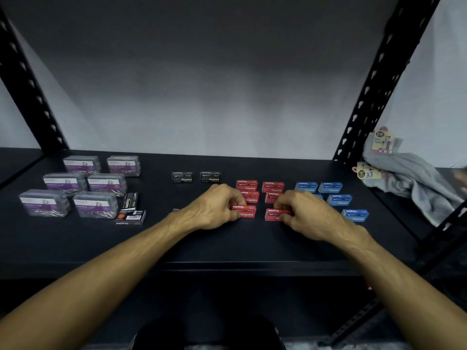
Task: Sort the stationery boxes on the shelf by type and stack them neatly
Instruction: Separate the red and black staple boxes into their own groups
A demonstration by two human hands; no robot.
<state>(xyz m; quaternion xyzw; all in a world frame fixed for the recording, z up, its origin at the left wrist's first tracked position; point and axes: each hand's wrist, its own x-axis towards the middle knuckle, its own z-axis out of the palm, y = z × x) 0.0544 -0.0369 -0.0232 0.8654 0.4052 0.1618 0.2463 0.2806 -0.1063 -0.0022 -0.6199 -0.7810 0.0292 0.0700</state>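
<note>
Beside both hands — paper-clip boxes [75, 188], grey towel [414, 180].

We see a black shelf [227, 243] framed by black perforated uprights [374, 79]. Left of the red staple boxes [247, 185] sit black staple boxes [182, 177] with white lettering; farther left, clear paper clip boxes [81, 163] with purple labels. Right of the red ones lie blue staple boxes [330, 187], then a grey towel [414, 180] with yellow tags [381, 142].
</note>
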